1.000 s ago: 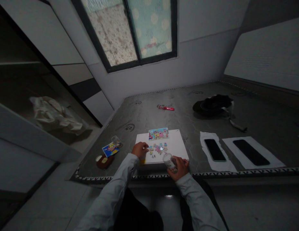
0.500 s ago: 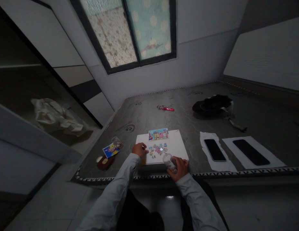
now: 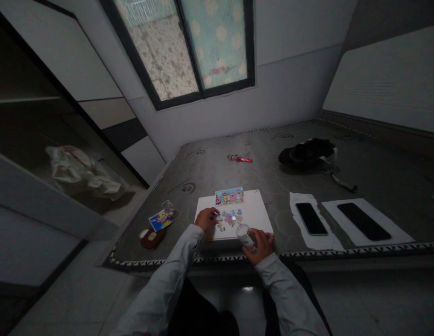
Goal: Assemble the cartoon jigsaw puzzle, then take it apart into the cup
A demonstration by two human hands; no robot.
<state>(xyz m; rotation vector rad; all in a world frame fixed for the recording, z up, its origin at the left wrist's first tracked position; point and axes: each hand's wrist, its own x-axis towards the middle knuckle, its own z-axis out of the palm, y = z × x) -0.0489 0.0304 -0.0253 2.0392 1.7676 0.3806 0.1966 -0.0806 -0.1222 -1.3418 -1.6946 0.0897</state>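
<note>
Small colourful puzzle pieces (image 3: 230,218) lie in a loose cluster on a white box (image 3: 257,205). My left hand (image 3: 206,218) is over the box's left side. Its fingers are bent with a gap between thumb and forefinger, and the tips reach the cluster's left edge; I see nothing held in them. A clear plastic jar (image 3: 245,234) with small pieces inside is gripped in my right hand (image 3: 262,245). The jar leans toward the cluster, above the box's front right. Behind the pieces lies a cartoon picture card (image 3: 230,196).
Left of the box are a blue picture card (image 3: 161,220), a small clear container (image 3: 170,208) and a brown case (image 3: 153,239). Two phones (image 3: 311,218) rest on white paper at right. A dark cap (image 3: 307,154) and a red packet (image 3: 241,159) are farther back on the mattress (image 3: 203,172).
My left hand has moved right and slightly forward, so its fingertips now meet the left edge of the pieces. My right hand keeps the jar in nearly the same place.
</note>
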